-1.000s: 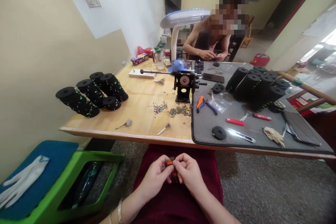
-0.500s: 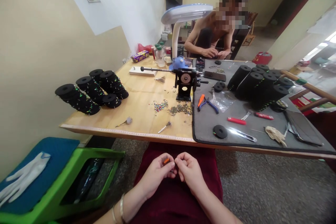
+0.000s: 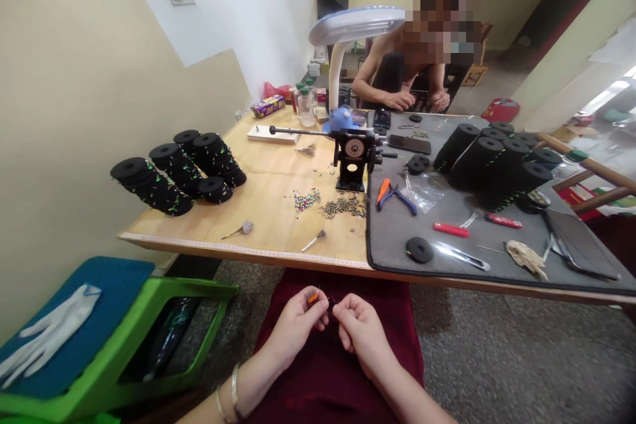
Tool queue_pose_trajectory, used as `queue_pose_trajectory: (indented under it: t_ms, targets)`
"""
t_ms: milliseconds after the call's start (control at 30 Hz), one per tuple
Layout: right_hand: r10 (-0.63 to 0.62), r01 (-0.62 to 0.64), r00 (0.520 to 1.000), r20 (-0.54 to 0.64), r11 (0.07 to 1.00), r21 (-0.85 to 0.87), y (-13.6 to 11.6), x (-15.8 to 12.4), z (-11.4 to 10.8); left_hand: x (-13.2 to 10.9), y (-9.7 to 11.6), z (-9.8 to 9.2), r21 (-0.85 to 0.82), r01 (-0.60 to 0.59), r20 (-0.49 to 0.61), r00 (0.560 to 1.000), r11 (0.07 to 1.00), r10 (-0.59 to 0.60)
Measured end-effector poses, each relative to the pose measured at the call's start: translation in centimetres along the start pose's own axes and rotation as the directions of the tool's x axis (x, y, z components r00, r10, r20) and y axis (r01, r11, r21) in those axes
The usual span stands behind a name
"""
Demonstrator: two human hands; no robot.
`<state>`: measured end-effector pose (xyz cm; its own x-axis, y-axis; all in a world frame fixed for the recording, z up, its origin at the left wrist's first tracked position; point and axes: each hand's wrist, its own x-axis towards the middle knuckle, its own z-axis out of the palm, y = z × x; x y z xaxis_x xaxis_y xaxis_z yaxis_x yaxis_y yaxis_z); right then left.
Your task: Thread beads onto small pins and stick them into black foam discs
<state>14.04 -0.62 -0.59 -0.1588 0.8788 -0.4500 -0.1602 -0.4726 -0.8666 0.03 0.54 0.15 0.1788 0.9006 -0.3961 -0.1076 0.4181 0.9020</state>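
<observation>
"What's that small orange piece (image 3: 313,300)?"

"Can't make out quite what it is. It's in the left hand (image 3: 297,323), the fingers closed on it."

"And the right hand (image 3: 362,324)?"

"Just beside, thumb and forefinger pinched together. Whether anything's caught between them, I can't tell. Something thin and dark (image 3: 331,303) shows in the gap. I'd guess the left steadies while the right does the fine part, hence the tips so near each other."

"Why so low, over the dark red cloth (image 3: 342,381)?"

"Easier on the arms, I suppose, and a dropped bit would land in the lap."

"The table (image 3: 268,185) is well spread out, mind."

"Straight beyond the fingers are coloured bits (image 3: 305,200) and, touching or nearly, metallic bits (image 3: 342,207), loose in heaps, probably for easy picking. The pliers (image 3: 397,197) lie beyond and to the right, on a grey mat (image 3: 397,242) that may stop tools sliding."

"And those black rolls (image 3: 154,189)?"

"Well off to the left of the fingers, stacked, likely to leave the middle free."
</observation>
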Motion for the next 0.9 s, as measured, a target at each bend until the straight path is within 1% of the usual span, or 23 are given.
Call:
queue_pose_trajectory:
  t_ms: [400, 667, 800, 900]
  targets:
    - [-0.025, 0.025, 0.999, -0.023, 1.0, -0.009, -0.17, -0.05, -0.06, -0.13, 0.37, 0.12, 0.032, -0.017, 0.006, 1.0, 0.999, 0.017]
    - [-0.02, 0.018, 0.999, -0.05, 0.999, -0.037, -0.37, 0.27, -0.11, -0.49, 0.63, 0.18, 0.2, -0.098, 0.027, 0.995, 0.975, 0.095]
    - [-0.032, 0.03, 0.999, -0.042, 0.998, -0.046, -0.52, 0.34, -0.1, -0.57, 0.35, 0.11, 0.284, -0.13, 0.025, 0.991, 0.95, 0.128]
    - [-0.034, 0.033, 0.999, -0.027, 0.999, -0.043, -0.48, 0.42, -0.09, -0.55, 0.04, 0.07, 0.31, -0.147, 0.021, 0.989, 0.939, 0.148]
